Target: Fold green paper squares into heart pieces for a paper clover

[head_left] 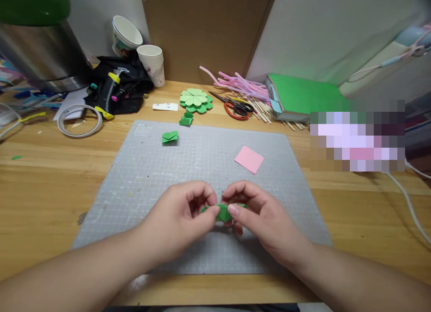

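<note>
Both my hands meet over the near part of a grey cutting mat (202, 168). My left hand (182, 217) and my right hand (259, 217) each pinch one end of a small folded green paper piece (222, 211), fingers curled and closed on it. Most of the piece is hidden by my fingertips. Farther back on the mat lie a folded green heart shape (170, 137) and a pink paper square (249, 159). Another folded green piece (186, 119) sits at the mat's far edge.
On the wooden table behind the mat: a green paper clover stack (195, 99), red-handled scissors (235, 107), pink pipe cleaners (235, 84), a green paper pad (303, 96), paper cups (151, 63), a tape roll (80, 120), a black pouch (117, 85), a steel pot (40, 51).
</note>
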### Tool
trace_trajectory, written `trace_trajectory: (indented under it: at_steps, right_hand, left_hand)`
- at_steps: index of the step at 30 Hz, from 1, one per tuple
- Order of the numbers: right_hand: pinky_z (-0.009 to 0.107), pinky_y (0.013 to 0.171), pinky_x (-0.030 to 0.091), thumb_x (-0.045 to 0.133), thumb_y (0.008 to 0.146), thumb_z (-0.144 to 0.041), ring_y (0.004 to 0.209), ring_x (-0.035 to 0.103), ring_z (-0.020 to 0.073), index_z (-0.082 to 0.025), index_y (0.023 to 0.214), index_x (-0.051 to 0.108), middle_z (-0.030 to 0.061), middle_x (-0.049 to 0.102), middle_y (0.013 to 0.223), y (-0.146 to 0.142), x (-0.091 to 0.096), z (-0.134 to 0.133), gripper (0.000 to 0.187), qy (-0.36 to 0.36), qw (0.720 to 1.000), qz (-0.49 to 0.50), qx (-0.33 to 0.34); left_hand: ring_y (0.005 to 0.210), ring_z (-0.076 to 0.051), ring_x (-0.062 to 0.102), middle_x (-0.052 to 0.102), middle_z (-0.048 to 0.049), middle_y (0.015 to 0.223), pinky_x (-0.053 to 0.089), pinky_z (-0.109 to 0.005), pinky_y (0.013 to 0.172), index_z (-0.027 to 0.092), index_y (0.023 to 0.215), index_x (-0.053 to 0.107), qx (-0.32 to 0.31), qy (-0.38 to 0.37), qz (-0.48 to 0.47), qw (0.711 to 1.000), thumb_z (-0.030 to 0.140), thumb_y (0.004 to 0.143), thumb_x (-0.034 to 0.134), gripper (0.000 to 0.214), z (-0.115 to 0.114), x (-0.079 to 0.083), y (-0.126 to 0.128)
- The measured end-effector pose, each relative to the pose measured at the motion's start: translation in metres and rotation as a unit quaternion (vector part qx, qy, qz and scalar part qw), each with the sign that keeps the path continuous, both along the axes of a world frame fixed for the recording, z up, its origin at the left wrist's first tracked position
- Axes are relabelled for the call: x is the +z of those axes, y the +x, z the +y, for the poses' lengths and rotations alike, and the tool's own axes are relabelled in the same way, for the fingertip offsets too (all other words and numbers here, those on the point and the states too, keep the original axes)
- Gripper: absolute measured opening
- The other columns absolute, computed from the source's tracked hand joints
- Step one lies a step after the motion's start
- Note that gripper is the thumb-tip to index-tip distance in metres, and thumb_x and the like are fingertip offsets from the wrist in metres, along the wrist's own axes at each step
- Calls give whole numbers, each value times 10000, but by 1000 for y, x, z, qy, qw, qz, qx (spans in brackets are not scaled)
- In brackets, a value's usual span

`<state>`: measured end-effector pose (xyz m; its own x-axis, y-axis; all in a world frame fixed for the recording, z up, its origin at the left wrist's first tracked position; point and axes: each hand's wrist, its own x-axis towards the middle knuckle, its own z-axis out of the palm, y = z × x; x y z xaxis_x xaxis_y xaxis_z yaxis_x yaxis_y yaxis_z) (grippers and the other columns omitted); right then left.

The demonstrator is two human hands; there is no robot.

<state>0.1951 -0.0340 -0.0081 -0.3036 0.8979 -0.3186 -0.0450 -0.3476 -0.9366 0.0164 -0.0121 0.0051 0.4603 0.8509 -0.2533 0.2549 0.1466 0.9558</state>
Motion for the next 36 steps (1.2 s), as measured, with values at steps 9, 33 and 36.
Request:
trace_trajectory:
  at_steps: [9,33,36]
  right_hand:
    - [240,572,419,637,802,-282,616,505,104,-185,763,605,-15,572,688,3,6,-3,110,99,993,-55,-31]
    - [240,606,458,646,800,-246,661,541,110,-190,754,605,-3,589,725,4,8,-2,84,89,995,26,27]
    - [254,651,460,608,822,-176,703,560,119,-206,776,620,-3,610,747,5,11,-5,56,210,976,-49,12]
  left_hand:
    - [639,-108,496,552,38,678,396,-228,592,193,749,591,16,117,17,993,227,795,600,57,-3,3,-2]
    - [639,-70,488,578,44,685,388,-174,600,170,758,608,-22,-206,-220,953,275,743,724,157,1,0,-4]
    - [633,-78,500,562,55,658,404,-181,589,184,692,601,59,-66,-162,983,233,704,750,158,-3,2,-2]
